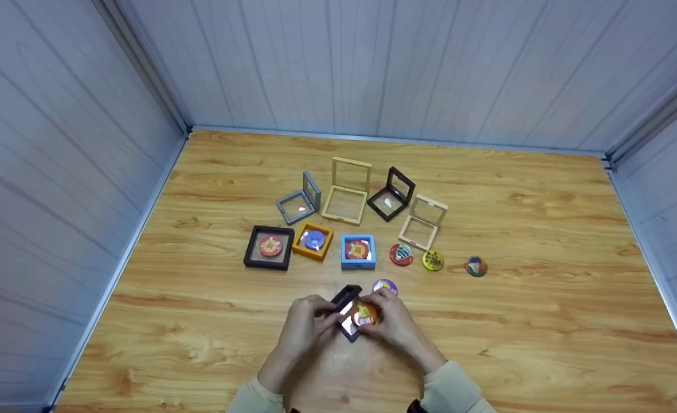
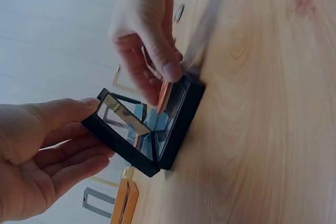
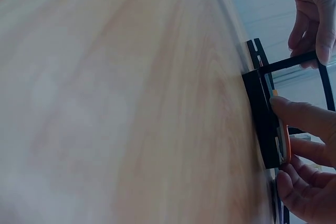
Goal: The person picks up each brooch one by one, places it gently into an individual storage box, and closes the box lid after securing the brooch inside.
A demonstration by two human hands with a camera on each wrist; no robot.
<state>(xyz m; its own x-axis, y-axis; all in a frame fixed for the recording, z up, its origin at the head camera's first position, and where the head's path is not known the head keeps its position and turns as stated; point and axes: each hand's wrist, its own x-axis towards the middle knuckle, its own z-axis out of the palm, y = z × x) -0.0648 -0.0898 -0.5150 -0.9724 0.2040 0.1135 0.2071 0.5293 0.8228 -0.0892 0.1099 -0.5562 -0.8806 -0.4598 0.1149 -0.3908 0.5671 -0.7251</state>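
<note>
I read the person's left hand (image 1: 304, 324) at nine o'clock of a square black hinged display frame (image 1: 345, 295), thumb and fingers pinching its raised half. At three o'clock the right hand (image 1: 392, 321) pinches a glossy round orange badge (image 1: 364, 314) by its rim, over the frame's lower half; whether its underside touches the pane I cannot tell. My left wrist feed gives the badge only as a thin sliver, edge-on behind the right thumb. On the right wrist feed the raised half and both hands run off the right edge. Pale patches inside the frame could be glare or an insert; I can't say which.

Between one and two o'clock, a round purple badge (image 1: 385, 283) is partly covered by the right fingers. At twelve, a light-blue square box frame (image 1: 358, 265) holds a red badge, its print too small to read. The pale sleeves (image 1: 258, 396) are cut off at six.
</note>
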